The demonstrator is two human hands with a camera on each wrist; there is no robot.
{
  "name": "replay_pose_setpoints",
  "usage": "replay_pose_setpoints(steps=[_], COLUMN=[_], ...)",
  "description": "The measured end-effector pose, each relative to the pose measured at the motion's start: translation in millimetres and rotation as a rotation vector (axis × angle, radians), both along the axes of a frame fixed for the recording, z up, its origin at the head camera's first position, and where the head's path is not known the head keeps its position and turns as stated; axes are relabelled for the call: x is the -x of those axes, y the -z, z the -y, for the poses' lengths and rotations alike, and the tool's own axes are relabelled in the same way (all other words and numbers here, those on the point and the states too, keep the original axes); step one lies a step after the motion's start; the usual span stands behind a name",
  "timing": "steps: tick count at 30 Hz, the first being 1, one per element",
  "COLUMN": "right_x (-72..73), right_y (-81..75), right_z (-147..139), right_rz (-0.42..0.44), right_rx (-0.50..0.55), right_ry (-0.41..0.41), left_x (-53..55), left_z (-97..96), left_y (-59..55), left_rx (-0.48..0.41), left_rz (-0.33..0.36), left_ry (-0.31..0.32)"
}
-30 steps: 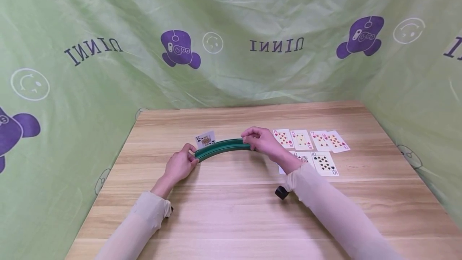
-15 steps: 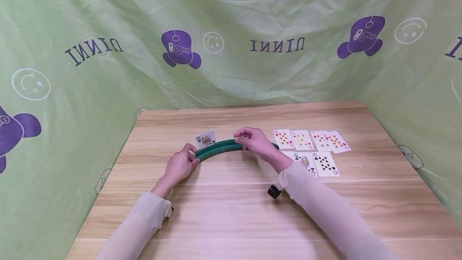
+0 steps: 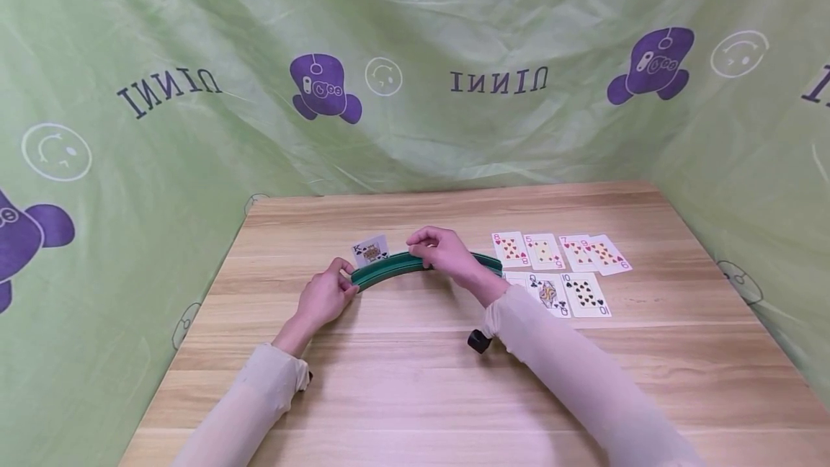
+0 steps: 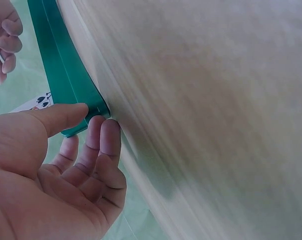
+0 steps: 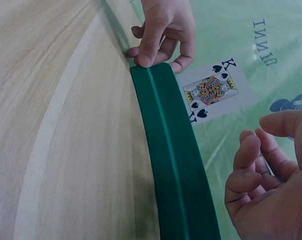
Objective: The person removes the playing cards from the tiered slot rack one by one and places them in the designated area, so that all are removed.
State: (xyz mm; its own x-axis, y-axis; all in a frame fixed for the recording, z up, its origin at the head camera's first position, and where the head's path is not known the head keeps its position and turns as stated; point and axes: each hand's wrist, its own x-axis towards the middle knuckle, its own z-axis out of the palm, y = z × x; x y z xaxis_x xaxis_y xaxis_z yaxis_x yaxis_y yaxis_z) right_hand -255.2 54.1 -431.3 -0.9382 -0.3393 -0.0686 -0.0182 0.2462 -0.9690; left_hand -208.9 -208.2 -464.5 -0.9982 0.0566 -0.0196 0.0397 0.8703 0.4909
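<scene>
My left hand (image 3: 326,292) pinches the left end of a curved green playing-card holder (image 3: 398,263), with the thumb on its front face and fingers around the end. A king of spades (image 5: 210,90) stands face out in the holder near that hand. Over the holder's middle, my right hand (image 3: 444,253) hovers with its fingers loosely bent. In the right wrist view, no card shows between the thumb and fingers of this right hand (image 5: 275,185), which is apart from the holder. The holder's right end shows beyond the right wrist.
To the right, several cards lie face up in two rows, among them an eight of hearts (image 3: 511,249), a five of diamonds (image 3: 545,251), a queen of clubs (image 3: 548,295) and a ten of spades (image 3: 586,295). Green printed cloth (image 3: 415,143) surrounds the wooden table (image 3: 402,395).
My right hand has moved left along the holder, away from the loose cards, exposing the holder's right end and more of the queen. The left hand and the king stay put.
</scene>
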Motion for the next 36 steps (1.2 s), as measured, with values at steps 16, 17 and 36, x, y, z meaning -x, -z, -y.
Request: replay_pose_setpoints(steps=[16, 17, 36], right_x=[6.5, 6.8, 14.1], right_y=[1.5, 1.1, -0.7], right_z=[25, 26, 42], right_rz=[-0.024, -0.026, -0.054], right_rx=[-0.009, -0.006, -0.025], right_ry=[-0.025, -0.023, 0.013], left_x=[-0.7, -0.6, -0.5], left_z=[-0.1, -0.1, 0.2], left_y=[0.0, 0.0, -0.6], left_rx=[-0.013, -0.013, 0.006], left_rz=[0.004, 0.004, -0.033], left_ry=[0.007, 0.007, 0.012])
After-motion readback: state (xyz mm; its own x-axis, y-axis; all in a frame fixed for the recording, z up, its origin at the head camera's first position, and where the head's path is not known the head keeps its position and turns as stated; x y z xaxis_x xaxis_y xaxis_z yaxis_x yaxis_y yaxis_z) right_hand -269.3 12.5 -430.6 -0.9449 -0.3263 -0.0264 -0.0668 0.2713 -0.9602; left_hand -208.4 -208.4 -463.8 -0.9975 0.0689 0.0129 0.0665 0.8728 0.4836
